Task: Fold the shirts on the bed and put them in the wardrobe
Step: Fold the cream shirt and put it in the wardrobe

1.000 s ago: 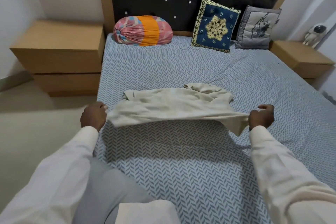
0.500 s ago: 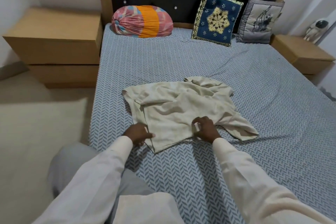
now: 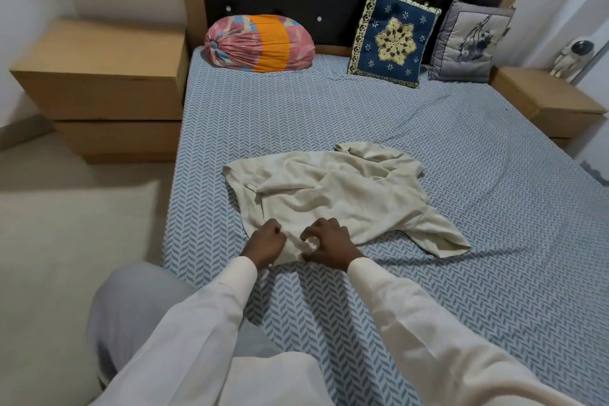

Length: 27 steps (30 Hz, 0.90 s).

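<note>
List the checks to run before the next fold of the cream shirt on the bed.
1. The left hand grips the cream shirt at its near edge: ok.
2. The right hand pinches the same edge: ok.
3. The shirt lies flat: not ok, rumpled and bunched at the far end.
4. The sleeve on the person's right is tucked in: not ok, it splays out on the sheet.
5. Free space on the bed beyond the shirt: ok.
6. The wardrobe stands open: cannot tell, out of view.

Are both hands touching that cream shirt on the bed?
Touching. The head view shows the left hand and right hand pinching the near edge of the cream shirt.
</note>
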Motion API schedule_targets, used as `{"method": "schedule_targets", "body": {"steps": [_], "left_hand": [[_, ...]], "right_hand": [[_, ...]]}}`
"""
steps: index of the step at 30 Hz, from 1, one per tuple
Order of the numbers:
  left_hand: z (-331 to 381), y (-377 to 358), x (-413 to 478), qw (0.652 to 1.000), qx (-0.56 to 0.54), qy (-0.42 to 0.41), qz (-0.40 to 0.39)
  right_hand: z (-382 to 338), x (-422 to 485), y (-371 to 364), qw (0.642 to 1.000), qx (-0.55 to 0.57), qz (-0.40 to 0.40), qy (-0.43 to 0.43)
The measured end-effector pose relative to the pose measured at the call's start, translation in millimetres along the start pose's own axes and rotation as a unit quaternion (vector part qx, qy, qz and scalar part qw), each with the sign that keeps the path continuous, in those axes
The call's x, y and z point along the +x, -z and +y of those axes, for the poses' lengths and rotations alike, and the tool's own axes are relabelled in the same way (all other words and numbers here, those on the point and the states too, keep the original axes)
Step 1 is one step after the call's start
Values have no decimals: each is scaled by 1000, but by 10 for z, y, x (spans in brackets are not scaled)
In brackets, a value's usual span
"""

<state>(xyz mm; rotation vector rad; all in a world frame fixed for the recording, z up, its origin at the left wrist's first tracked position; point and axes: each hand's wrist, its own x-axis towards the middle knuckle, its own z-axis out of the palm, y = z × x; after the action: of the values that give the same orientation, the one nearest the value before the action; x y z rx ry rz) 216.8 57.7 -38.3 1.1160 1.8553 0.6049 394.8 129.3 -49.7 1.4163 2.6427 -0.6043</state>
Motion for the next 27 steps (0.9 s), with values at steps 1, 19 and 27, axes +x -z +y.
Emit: {"method": "schedule_targets", "body": {"steps": [1, 19, 27], "left_hand": [[23, -7, 17, 1000, -20, -7, 20], [294, 724, 280, 985, -30, -158, 59], [281, 1988, 299, 964, 77, -193, 165]], "right_hand": [[-37, -1, -11, 1000, 1, 10, 10], [-100, 377, 281, 990, 46, 135, 14], [1121, -13, 422, 941, -153, 109, -282]]}}
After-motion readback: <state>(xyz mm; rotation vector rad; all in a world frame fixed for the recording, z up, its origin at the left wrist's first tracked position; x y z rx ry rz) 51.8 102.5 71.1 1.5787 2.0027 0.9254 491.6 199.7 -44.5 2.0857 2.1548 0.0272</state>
